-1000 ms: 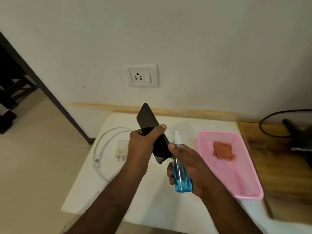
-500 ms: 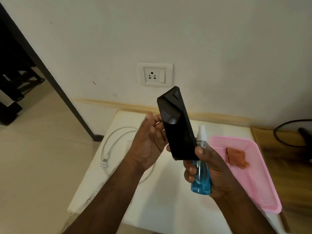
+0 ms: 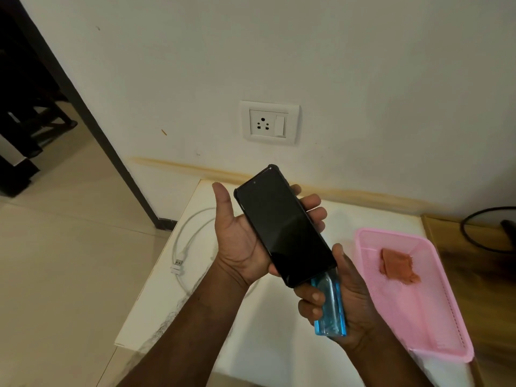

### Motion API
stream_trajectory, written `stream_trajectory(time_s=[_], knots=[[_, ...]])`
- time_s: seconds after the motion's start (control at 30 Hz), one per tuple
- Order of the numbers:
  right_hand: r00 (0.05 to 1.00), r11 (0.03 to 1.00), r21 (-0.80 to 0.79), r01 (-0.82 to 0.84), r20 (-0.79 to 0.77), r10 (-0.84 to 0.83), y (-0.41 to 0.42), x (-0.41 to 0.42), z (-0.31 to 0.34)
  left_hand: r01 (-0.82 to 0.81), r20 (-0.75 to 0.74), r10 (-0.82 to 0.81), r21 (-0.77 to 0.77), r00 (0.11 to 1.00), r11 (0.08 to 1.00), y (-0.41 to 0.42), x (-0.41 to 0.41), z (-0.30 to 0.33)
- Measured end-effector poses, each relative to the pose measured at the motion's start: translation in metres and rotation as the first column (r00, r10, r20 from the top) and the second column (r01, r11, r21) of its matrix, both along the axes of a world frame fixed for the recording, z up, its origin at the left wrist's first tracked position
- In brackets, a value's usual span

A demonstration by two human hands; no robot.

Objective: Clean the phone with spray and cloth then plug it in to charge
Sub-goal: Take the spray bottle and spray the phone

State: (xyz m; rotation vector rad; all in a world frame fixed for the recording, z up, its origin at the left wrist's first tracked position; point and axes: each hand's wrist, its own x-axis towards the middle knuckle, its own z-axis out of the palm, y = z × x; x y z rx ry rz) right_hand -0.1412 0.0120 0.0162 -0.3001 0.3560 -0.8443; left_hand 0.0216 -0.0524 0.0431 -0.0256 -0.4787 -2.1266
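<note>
Phone (image 3: 283, 226) up in the air over the worktop's (image 3: 268, 339) far left part, screen toward camera, dark, in a black case, tilted with top end toward the wall. Cradled in left hand (image 3: 237, 244): palm under the back, thumb spread out on the left side and off the glass, fingers (image 3: 314, 203) curled round the right edge. Lower end overlapping the spray (image 3: 331, 311), nozzle hidden behind it, so cannot tell where nozzle points or whether being pressed. Right hand (image 3: 343, 300) wrapped closed around the blue bottle, thumb up near the phone's bottom corner, just below and right of the left hand.

Cloth (image 3: 398, 265), orange, folded, lying loose in the pink tray (image 3: 435, 325) at the worktop's right side, well apart from both hands. White cable (image 3: 192, 238) coiled at the left edge, USB end free on the surface; charger brick not visible, maybe hidden behind the left hand. Wall socket (image 3: 269, 122) above the far edge, nothing plugged in.

Progress judged early: spraying stage in hand or about to happen; no droplets or wet sheen readable on the screen, so cannot confirm any spray landed. Left to do: wipe with cloth, put bottle down, join cable to phone, plug into socket.
</note>
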Motion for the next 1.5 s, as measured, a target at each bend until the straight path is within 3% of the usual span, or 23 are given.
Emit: stream_trajectory(time_s=[0.13, 0.2, 0.33, 0.43, 0.5, 0.63, 0.93, 1.23, 1.33, 1.5], knots=[[0.993, 0.999, -0.051, -0.016, 0.113, 0.021, -0.001, 0.005, -0.003, 0.018, 0.103, -0.017, -0.005, 0.995, 1.000, 0.003, -0.008, -0.003], [0.995, 0.997, -0.079, 0.011, 0.100, -0.003, -0.001, 0.006, -0.004, -0.022, 0.154, 0.018, 0.023, 0.988, 1.000, 0.004, -0.010, -0.004], [0.969, 0.986, -0.068, 0.150, -0.188, -0.160, 0.000, 0.008, -0.006, -0.095, 0.182, 0.071, 0.126, 0.981, 0.988, 0.001, -0.009, -0.004], [0.839, 0.964, -0.117, 0.240, -0.474, -0.267, -0.004, -0.002, -0.008, -0.107, 0.168, 0.076, 0.187, 0.983, 0.976, -0.003, -0.003, -0.009], [0.798, 0.967, -0.128, 0.219, -0.547, -0.253, -0.008, -0.015, -0.006, -0.109, 0.195, 0.065, 0.224, 0.979, 0.968, -0.005, 0.002, -0.013], [0.767, 0.945, -0.282, 0.168, -0.564, -0.305, -0.015, -0.033, -0.003, -0.147, 0.313, 0.067, 0.239, 0.947, 0.960, -0.009, 0.009, -0.023], [0.724, 0.847, -0.456, 0.273, -0.482, -0.493, -0.013, -0.032, -0.005, -0.159, 0.557, -0.001, 0.239, 0.830, 0.958, -0.007, 0.009, -0.030], [0.808, 0.834, -0.460, 0.304, -0.338, -0.482, -0.009, -0.039, 0.005, -0.147, 0.692, -0.025, 0.189, 0.722, 0.971, -0.006, 0.001, -0.030], [0.752, 0.824, -0.479, 0.303, -0.410, -0.516, -0.008, -0.039, 0.010, -0.128, 0.673, -0.046, 0.206, 0.738, 0.970, -0.005, -0.001, -0.029], [0.542, 0.752, -0.615, 0.239, -0.558, -0.628, -0.010, -0.035, 0.018, -0.109, 0.642, -0.055, 0.213, 0.764, 0.971, -0.004, -0.001, -0.026]])
